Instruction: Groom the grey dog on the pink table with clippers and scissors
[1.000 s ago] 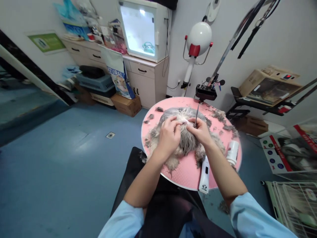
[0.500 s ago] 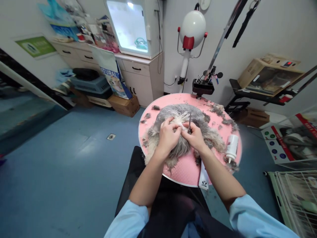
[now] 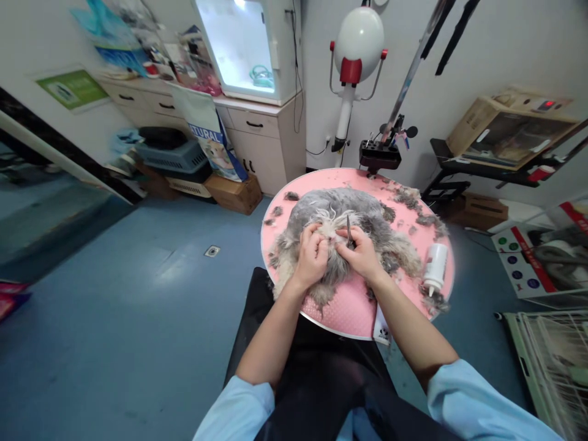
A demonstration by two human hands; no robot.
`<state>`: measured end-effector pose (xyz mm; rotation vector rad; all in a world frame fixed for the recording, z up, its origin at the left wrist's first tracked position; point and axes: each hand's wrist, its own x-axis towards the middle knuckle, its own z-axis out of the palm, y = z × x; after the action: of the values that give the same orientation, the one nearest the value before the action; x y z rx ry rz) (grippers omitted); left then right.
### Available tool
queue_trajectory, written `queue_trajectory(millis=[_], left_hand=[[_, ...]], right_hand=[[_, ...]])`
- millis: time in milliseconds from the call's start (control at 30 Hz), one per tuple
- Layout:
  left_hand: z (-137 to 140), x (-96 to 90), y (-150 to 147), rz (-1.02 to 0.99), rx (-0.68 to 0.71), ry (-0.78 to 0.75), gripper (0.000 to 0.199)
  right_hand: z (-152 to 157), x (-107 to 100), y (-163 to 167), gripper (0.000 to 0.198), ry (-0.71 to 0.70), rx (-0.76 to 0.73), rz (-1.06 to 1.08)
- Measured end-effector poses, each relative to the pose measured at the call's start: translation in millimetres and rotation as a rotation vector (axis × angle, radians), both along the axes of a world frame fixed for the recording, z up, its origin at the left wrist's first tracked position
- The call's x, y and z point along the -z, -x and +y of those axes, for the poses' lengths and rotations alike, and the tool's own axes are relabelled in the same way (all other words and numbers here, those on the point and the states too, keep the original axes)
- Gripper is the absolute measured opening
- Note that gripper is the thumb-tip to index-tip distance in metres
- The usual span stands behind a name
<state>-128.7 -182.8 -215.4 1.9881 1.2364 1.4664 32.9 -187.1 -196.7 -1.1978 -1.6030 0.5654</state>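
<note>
A grey, partly clipped dog (image 3: 337,202) lies on the round pink grooming table (image 3: 342,318), with longer pale fur around its head. My left hand (image 3: 313,257) is closed, its bent fingers gripping the pale head fur. Opposite it, my right hand (image 3: 361,252) holds slim, scissor-like metal shears (image 3: 349,229), their points upward. That hand's thumb and fingertip also touch the fur at the dog's head, a short gap from the left fingers. Part of the head is hidden behind both hands.
Cut fur tufts (image 3: 407,197) lie scattered over the table. A white nozzle bottle (image 3: 435,267) stands at its right side. A white tube-like packet (image 3: 381,326) overhangs the front edge. Behind rise a tool holder (image 3: 379,154) and a white dryer (image 3: 359,44).
My hands have moved slightly apart at the dog's head, and more of the pale fur shows between them. The shears stay in my right hand. The whole view has shifted slightly.
</note>
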Motion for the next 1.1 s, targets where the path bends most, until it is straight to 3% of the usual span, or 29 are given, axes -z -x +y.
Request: queue_trajectory(millis=[167, 300, 367, 433, 500, 567, 600, 667, 733, 833, 967, 1100], left_hand=[[11.6, -12.4, 4.4, -0.089, 0.000, 0.060, 0.023], [40.0, -7.9, 34.8, -0.191, 0.005, 0.261, 0.029], [53.6, -3.4, 65.4, -0.175, -0.134, 0.418, 0.035], [60.4, -5.3, 95.8, -0.012, -0.397, 0.521, 0.030], [58.1, -17.3, 111.3, 0.113, -0.596, 0.436, 0.026], [48.8, -36.7, 101.9, 0.080, -0.635, 0.191, 0.029], [43.2, -46.8, 88.0, 0.026, -0.589, 0.057, 0.024], [33.9, -61.9, 48.8, -0.024, -0.396, -0.079, 0.032], [29.2, -65.3, 8.4, 0.044, -0.240, -0.058, 0.030], [26.5, -50.6, -27.5, 0.089, -0.317, 0.053, 0.031], [17.1, -26.6, -30.9, 0.122, -0.401, 0.076, 0.037], [8.2, -19.5, -24.1, 0.173, -0.390, 0.002, 0.036]], right_hand=[[23.5, -23.1, -10.6, 0.023, -0.110, 0.053, -0.042], [49.2, -38.3, -10.9, 0.028, -0.094, -0.022, -0.137], [56.7, -39.6, -10.2, 0.034, -0.072, -0.047, -0.142], [59.2, -37.6, -9.2, 0.039, -0.016, -0.063, -0.112], [57.6, -33.4, -7.3, 0.040, 0.044, -0.068, -0.071], [53.4, -27.8, -3.7, 0.040, 0.062, -0.055, -0.038], [50.7, -24.4, -1.3, 0.039, 0.053, -0.039, -0.029], [45.1, -16.7, 3.9, 0.038, 0.013, 0.009, -0.014], [39.7, -8.1, 8.5, 0.035, -0.018, 0.072, 0.017], [32.2, 4.2, 12.1, 0.034, 0.005, 0.125, 0.084], [21.1, 15.0, 13.2, 0.037, 0.025, 0.147, 0.156], [11.8, 20.3, 9.5, 0.035, 0.043, 0.143, 0.219]])
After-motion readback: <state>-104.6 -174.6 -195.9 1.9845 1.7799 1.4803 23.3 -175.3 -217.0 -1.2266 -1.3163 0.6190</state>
